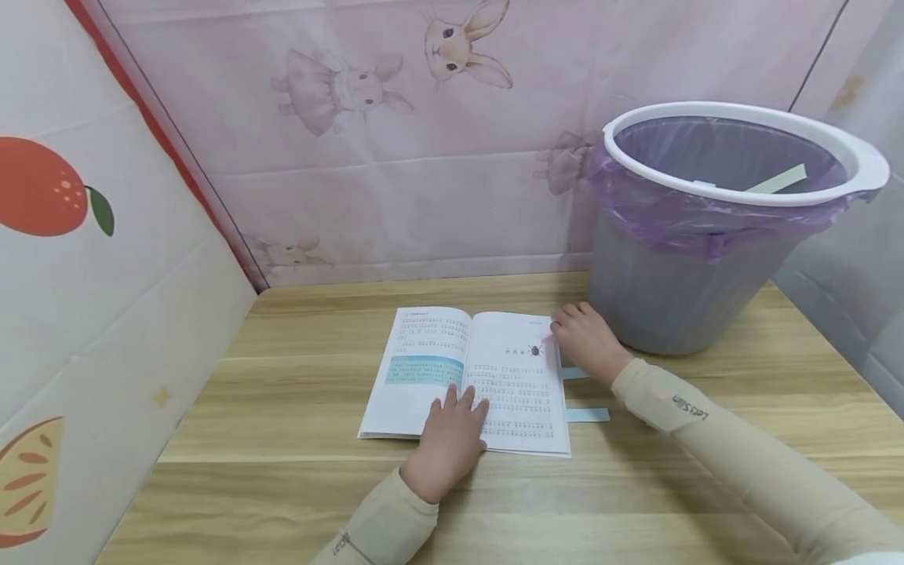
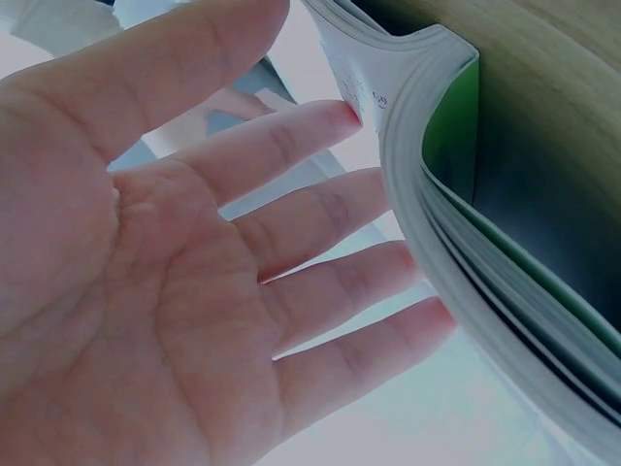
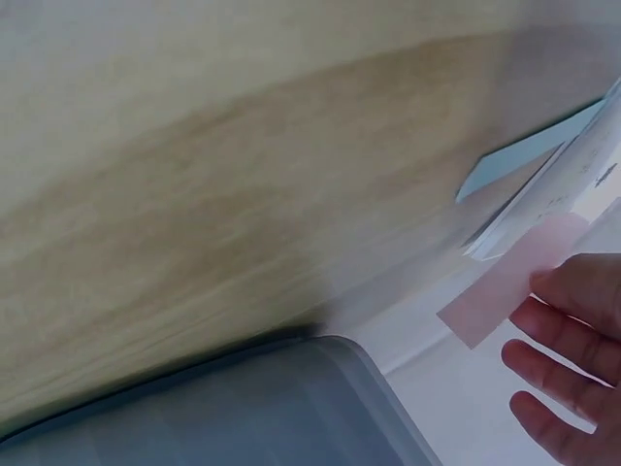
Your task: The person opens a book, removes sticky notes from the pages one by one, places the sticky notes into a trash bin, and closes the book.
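Observation:
An open book [image 1: 431, 408] with printed pages lies on the wooden table. My left hand [image 1: 452, 431] rests on its lower middle, near the fold, fingers spread; in the left wrist view the fingertips touch the page. At the upper right edge of the book, my right hand [image 1: 589, 341] pinches a pink paper strip [image 3: 509, 286] between thumb and fingers, as the right wrist view shows. Part of the strip overlaps the page. Below that hand, two light blue strips stick out from the right edge, the lower one [image 1: 588, 415] in full sight, the upper partly behind the wrist.
A grey bin [image 1: 660, 275] with a purple liner and white rim stands at the back right, close to my right hand. A pale green strip [image 1: 777, 180] shows inside it. Behind the table [image 1: 297, 392] hangs a pink rabbit-print cloth [image 1: 424, 212].

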The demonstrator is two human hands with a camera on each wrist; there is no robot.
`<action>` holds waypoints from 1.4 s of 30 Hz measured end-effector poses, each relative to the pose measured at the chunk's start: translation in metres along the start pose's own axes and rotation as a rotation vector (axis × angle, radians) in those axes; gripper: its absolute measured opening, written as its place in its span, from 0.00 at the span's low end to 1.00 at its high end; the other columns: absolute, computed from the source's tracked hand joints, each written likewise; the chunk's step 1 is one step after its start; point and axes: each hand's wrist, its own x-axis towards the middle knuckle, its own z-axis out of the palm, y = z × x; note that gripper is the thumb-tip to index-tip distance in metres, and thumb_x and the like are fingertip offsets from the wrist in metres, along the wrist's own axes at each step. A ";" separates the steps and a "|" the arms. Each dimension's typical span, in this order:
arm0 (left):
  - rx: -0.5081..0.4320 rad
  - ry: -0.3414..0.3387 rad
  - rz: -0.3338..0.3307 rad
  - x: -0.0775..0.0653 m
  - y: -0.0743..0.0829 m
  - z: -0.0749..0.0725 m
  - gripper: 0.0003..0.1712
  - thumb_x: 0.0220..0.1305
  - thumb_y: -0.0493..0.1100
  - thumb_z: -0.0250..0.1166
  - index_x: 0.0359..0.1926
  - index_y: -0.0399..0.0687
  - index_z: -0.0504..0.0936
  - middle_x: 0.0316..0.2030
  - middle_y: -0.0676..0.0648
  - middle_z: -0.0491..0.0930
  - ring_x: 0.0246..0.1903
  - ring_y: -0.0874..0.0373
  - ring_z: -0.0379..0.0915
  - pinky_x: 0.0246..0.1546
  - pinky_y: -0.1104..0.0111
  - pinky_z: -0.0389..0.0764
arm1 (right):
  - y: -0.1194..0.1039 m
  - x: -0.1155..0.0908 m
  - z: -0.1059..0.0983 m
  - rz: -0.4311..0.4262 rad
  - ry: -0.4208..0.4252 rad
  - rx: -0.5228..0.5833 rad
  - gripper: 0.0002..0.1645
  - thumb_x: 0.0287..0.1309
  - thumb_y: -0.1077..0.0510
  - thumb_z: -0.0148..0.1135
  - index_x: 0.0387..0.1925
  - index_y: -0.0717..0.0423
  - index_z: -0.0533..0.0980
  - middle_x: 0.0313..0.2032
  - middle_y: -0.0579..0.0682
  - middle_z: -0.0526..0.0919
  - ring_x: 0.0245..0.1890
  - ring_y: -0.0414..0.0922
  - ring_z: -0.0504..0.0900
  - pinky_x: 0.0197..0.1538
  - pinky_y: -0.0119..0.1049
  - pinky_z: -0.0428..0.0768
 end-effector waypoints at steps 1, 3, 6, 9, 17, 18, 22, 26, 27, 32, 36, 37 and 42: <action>0.000 0.002 0.002 0.000 0.000 -0.001 0.31 0.58 0.49 0.68 0.62 0.46 0.75 0.64 0.40 0.70 0.65 0.40 0.61 0.61 0.49 0.67 | 0.001 0.000 -0.001 0.011 0.001 0.003 0.08 0.48 0.67 0.70 0.34 0.62 0.82 0.37 0.54 0.82 0.39 0.52 0.78 0.44 0.45 0.74; 0.000 -0.001 0.003 0.000 0.000 -0.001 0.31 0.59 0.49 0.68 0.62 0.47 0.75 0.64 0.40 0.69 0.65 0.40 0.61 0.61 0.49 0.67 | 0.002 -0.001 -0.002 0.033 0.004 0.011 0.09 0.48 0.68 0.69 0.34 0.62 0.83 0.36 0.54 0.82 0.39 0.52 0.78 0.43 0.45 0.75; 0.000 -0.003 0.003 0.001 0.001 -0.001 0.31 0.59 0.49 0.68 0.62 0.47 0.75 0.64 0.41 0.69 0.66 0.40 0.60 0.61 0.49 0.67 | 0.006 -0.002 -0.006 0.060 0.022 0.029 0.11 0.45 0.70 0.70 0.35 0.63 0.82 0.36 0.55 0.82 0.38 0.53 0.77 0.42 0.46 0.75; 0.006 -0.012 0.005 0.001 0.002 -0.001 0.31 0.59 0.49 0.68 0.63 0.47 0.75 0.64 0.41 0.69 0.66 0.40 0.60 0.61 0.49 0.67 | 0.011 -0.007 -0.020 0.076 0.076 0.073 0.13 0.43 0.71 0.69 0.36 0.65 0.81 0.36 0.56 0.80 0.38 0.54 0.76 0.41 0.45 0.75; 0.017 -0.001 0.010 -0.001 0.001 -0.002 0.31 0.59 0.49 0.68 0.62 0.47 0.75 0.64 0.41 0.70 0.65 0.40 0.61 0.60 0.50 0.68 | 0.038 -0.018 -0.121 0.057 0.722 0.211 0.07 0.52 0.73 0.57 0.34 0.70 0.78 0.30 0.62 0.79 0.28 0.60 0.75 0.30 0.51 0.73; 0.018 0.002 0.008 -0.001 0.001 -0.001 0.31 0.59 0.49 0.68 0.62 0.47 0.75 0.64 0.41 0.70 0.65 0.40 0.61 0.60 0.50 0.68 | 0.042 -0.019 -0.135 0.082 0.798 0.205 0.07 0.53 0.72 0.57 0.35 0.70 0.79 0.30 0.63 0.79 0.28 0.61 0.75 0.31 0.53 0.72; 0.009 -0.007 0.006 -0.001 -0.001 -0.001 0.31 0.59 0.49 0.68 0.62 0.46 0.74 0.64 0.40 0.69 0.65 0.40 0.61 0.60 0.49 0.68 | 0.058 -0.023 -0.179 0.254 1.045 0.144 0.06 0.56 0.70 0.58 0.34 0.68 0.80 0.30 0.66 0.80 0.29 0.67 0.74 0.35 0.61 0.69; 0.004 -0.024 0.002 -0.001 -0.001 -0.001 0.31 0.59 0.49 0.68 0.63 0.46 0.74 0.64 0.40 0.69 0.66 0.40 0.60 0.61 0.49 0.67 | 0.083 -0.029 -0.197 0.428 1.058 0.105 0.09 0.60 0.66 0.55 0.33 0.68 0.80 0.31 0.68 0.79 0.32 0.69 0.73 0.39 0.63 0.65; 0.003 -0.026 0.000 -0.001 -0.001 -0.001 0.31 0.60 0.49 0.67 0.63 0.46 0.74 0.64 0.40 0.69 0.66 0.40 0.60 0.61 0.49 0.67 | 0.090 -0.031 -0.199 0.460 1.009 0.103 0.10 0.61 0.65 0.55 0.34 0.69 0.80 0.32 0.68 0.79 0.34 0.70 0.72 0.40 0.63 0.63; -0.010 -0.026 -0.004 -0.001 -0.001 -0.001 0.31 0.60 0.48 0.67 0.63 0.46 0.74 0.64 0.40 0.69 0.66 0.40 0.60 0.61 0.49 0.67 | 0.117 -0.041 -0.198 0.546 0.706 0.109 0.12 0.63 0.65 0.51 0.35 0.71 0.79 0.35 0.68 0.76 0.41 0.69 0.70 0.45 0.64 0.62; -0.010 -0.025 -0.003 -0.001 -0.001 0.000 0.30 0.60 0.48 0.67 0.62 0.46 0.74 0.64 0.40 0.69 0.66 0.40 0.60 0.61 0.49 0.67 | 0.128 -0.042 -0.195 0.584 0.617 0.113 0.14 0.63 0.66 0.48 0.35 0.71 0.79 0.35 0.69 0.75 0.41 0.69 0.69 0.46 0.64 0.61; -0.009 -0.024 -0.002 -0.001 -0.001 0.000 0.30 0.60 0.49 0.67 0.62 0.46 0.74 0.64 0.40 0.69 0.66 0.40 0.60 0.61 0.49 0.67 | 0.129 -0.041 -0.195 0.594 0.605 0.120 0.14 0.63 0.66 0.48 0.36 0.72 0.79 0.35 0.69 0.75 0.41 0.70 0.69 0.46 0.64 0.61; 0.007 -0.014 0.004 0.000 0.000 0.002 0.31 0.59 0.49 0.68 0.62 0.46 0.75 0.64 0.40 0.70 0.65 0.40 0.61 0.60 0.49 0.68 | 0.131 -0.041 -0.197 0.653 0.516 0.171 0.13 0.62 0.68 0.48 0.39 0.73 0.78 0.39 0.70 0.74 0.45 0.70 0.68 0.51 0.66 0.59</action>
